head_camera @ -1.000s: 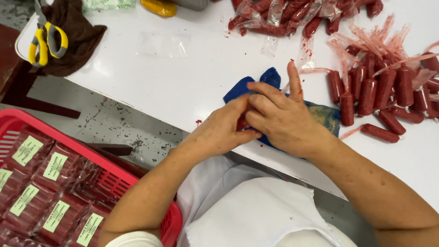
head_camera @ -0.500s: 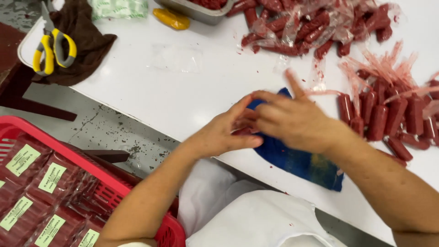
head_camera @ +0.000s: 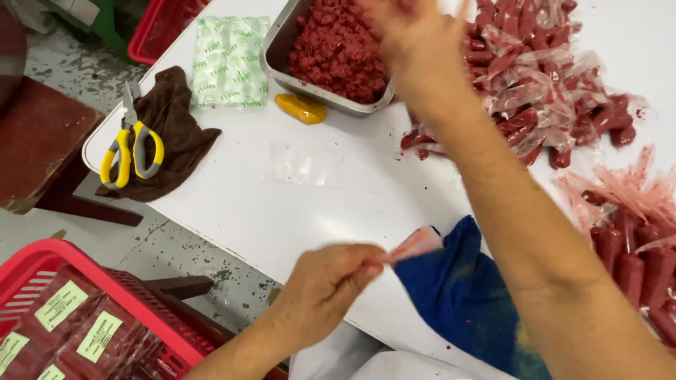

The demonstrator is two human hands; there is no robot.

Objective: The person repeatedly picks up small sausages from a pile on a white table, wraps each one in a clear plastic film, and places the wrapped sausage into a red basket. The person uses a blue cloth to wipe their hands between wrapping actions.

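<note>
My left hand [head_camera: 325, 281] is near the table's front edge, its fingers pinched on a small clear plastic sleeve [head_camera: 415, 245] with a pink tinge. The sleeve lies over the edge of a blue cloth [head_camera: 470, 295]. My right hand [head_camera: 412, 32] is blurred at the far side, reaching over a metal tray [head_camera: 280, 42] of red minced meat [head_camera: 338, 49]. Its fingers look spread and I see nothing in them. Filled red sausage sleeves [head_camera: 637, 267] lie in a row at the right, and more are piled [head_camera: 542, 77] behind.
Yellow-handled scissors [head_camera: 132, 149] rest on a brown cloth [head_camera: 176, 134] at the table's left end. A green-printed bag [head_camera: 229, 62] and a yellow piece [head_camera: 301, 108] lie near the tray. A red basket [head_camera: 49, 253] of labelled packs stands at lower left.
Both hands were joined over the blue cloth. My right hand has since gone far forward to the meat tray, and my left hand stays back with the sleeve. The view has tilted forward.
</note>
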